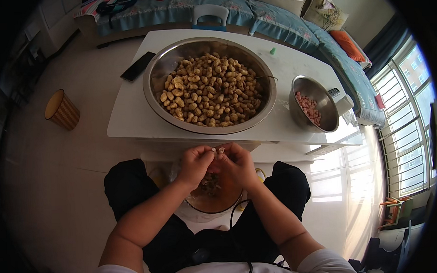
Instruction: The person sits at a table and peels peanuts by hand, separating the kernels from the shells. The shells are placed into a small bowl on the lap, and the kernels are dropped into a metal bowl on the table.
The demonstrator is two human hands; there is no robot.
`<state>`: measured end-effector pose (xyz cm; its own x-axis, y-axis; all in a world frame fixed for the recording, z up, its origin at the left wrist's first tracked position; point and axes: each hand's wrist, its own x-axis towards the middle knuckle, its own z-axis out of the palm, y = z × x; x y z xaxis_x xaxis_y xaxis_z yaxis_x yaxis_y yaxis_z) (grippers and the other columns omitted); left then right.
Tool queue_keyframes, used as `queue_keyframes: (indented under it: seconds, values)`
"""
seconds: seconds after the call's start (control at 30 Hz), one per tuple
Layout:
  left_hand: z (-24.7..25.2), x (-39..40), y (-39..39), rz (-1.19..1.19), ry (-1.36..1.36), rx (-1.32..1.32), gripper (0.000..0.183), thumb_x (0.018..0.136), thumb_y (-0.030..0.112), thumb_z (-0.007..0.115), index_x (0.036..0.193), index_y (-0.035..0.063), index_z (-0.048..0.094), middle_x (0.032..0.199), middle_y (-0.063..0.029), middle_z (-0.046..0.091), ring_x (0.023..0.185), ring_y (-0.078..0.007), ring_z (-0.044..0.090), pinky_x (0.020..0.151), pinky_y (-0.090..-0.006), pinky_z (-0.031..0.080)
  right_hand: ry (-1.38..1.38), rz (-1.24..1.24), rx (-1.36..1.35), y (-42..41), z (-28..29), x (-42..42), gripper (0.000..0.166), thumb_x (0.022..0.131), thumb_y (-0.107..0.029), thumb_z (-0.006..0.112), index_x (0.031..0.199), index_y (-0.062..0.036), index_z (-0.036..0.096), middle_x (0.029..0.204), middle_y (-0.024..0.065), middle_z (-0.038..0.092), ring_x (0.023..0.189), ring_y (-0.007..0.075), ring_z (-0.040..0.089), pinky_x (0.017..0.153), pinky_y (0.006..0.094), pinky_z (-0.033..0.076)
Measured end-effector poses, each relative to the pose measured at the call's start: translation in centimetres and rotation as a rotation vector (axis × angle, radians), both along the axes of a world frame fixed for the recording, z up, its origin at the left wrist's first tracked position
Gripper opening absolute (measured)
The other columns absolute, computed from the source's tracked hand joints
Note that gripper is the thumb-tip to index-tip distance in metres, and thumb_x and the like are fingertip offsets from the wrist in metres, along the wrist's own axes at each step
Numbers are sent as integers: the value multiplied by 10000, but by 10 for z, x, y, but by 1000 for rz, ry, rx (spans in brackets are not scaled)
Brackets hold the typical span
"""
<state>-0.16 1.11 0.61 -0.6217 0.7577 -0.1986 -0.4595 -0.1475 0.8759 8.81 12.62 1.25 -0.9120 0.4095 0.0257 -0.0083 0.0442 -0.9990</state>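
My left hand [196, 165] and my right hand [236, 164] meet in front of the table edge, fingertips close together. Each pinches a piece of split peanut shell: one shell piece [214, 151] on the left, another shell piece [221, 150] on the right, pale insides showing. Whether a kernel lies in them is too small to tell. Directly below, between my knees, stands a bin [215, 203] with broken shells [210, 184] inside, partly hidden by my hands. Beyond them a wide steel basin [211, 131] holds many unshelled peanuts [209, 90]. Shelled pink kernels [309, 108] lie in a smaller tilted steel bowl [325, 96].
The white table [131, 118] carries a black phone [138, 66], a small green object [272, 51] and a remote control [333, 92]. A woven-patterned wastebasket [63, 111] stands on the floor at left. A small chair [210, 16] and a covered sofa [228, 8] are behind. A dark cable [232, 215] crosses my lap.
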Motion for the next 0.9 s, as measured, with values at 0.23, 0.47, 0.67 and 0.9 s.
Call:
queue_keyframes:
  seconds: [0.23,0.47,0.67,0.9]
  values:
    - [8,-7,-3,-126,51,-50,150,866,169,531,818,35,581,687,-16,581,493,-68,526,453,-184,436,-11,68,76,5,-1,2,337,862,-62,524,1181,41,483,896,66,606,810,86,550,721,229,452]
    - [7,-7,-4,-181,38,-45,143,873,171,549,810,45,570,692,-10,574,485,-61,516,440,-173,423,-32,121,-68,3,2,5,372,870,-74,506,1220,38,446,888,55,595,706,70,519,636,215,441]
    - [5,-5,-3,-142,46,-21,119,853,146,580,796,43,560,695,-22,581,481,-68,520,439,-181,431,-20,148,-234,3,10,5,335,919,-167,439,1192,25,466,789,13,548,639,76,494,592,214,430]
    - [11,-9,-5,-172,115,-63,125,829,154,611,793,46,558,703,-31,579,521,-83,539,446,-192,436,-132,-8,-456,1,7,2,234,923,-198,417,1002,-20,546,757,12,527,642,72,479,566,200,401]
